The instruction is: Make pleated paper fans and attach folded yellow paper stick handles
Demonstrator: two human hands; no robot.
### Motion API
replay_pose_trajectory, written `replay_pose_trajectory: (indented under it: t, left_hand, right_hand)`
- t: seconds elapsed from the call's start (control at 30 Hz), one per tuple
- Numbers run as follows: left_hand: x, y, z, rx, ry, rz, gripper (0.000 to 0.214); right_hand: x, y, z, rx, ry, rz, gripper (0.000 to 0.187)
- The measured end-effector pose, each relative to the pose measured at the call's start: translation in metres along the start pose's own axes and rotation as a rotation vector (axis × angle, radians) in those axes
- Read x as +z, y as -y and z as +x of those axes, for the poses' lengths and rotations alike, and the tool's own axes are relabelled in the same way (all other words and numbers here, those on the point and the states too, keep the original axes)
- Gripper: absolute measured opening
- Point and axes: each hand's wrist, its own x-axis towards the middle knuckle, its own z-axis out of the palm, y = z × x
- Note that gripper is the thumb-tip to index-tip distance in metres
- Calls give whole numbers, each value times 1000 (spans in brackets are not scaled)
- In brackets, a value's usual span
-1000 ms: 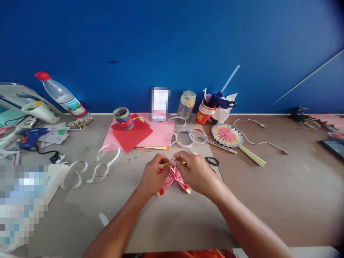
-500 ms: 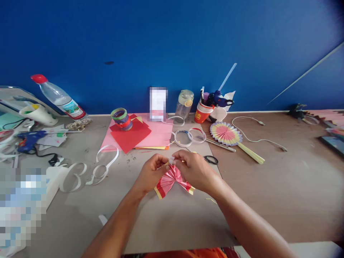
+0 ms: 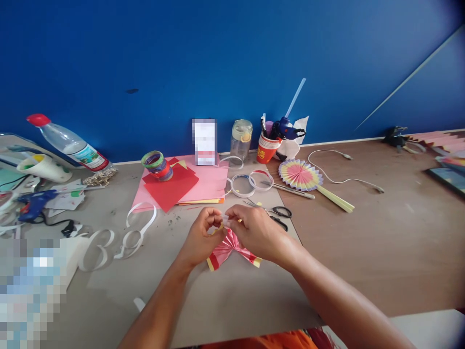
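Note:
A pleated paper fan (image 3: 231,246) in pink and red with yellow edges spreads below my fingertips, pinched narrow at its middle. My left hand (image 3: 204,238) is closed, thumb and fingers pinching the fan's upper left edge. Opposite it, my right hand (image 3: 258,233) is also closed and pinches a small whitish translucent strip (image 3: 225,221) at the fan's top. The fingers hide much of the fan's upper part. Black-handled scissors (image 3: 281,212) lie just beyond my right hand, partly covered by it.
Behind my hands lie red paper (image 3: 172,186) and pink sheets (image 3: 214,182), with a tape roll (image 3: 158,167) on top. A finished round fan (image 3: 300,174) lies right of paper rings (image 3: 242,186). A red paper cup (image 3: 268,149) holds tools. White paper strips (image 3: 132,242) curl at left.
The view has shifted slightly, and more of the scissors shows beside my right hand. Both hands stay together at the fan's top, with the small strip still between the fingertips.

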Motion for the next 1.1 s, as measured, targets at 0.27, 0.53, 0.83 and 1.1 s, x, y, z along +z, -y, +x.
replay_pose_trajectory:
  t: [0.27,0.53,0.83,1.1]
  left_hand:
    - [-6,-4,-1,16,162,11,28]
    - [-1,-7,-3,-36,91,62,26]
    - [3,0,-4,-20,136,49,27]
    - [-2,-1,-6,-30,155,22,42]
  right_hand:
    - [-2,-1,-2,-17,7,-24,17]
    - [-3,3,-4,-14,40,-101,17]
    - [8,1,-8,-111,-62,-321,22]
    - [4,-17,8,-284,-77,-165,20]
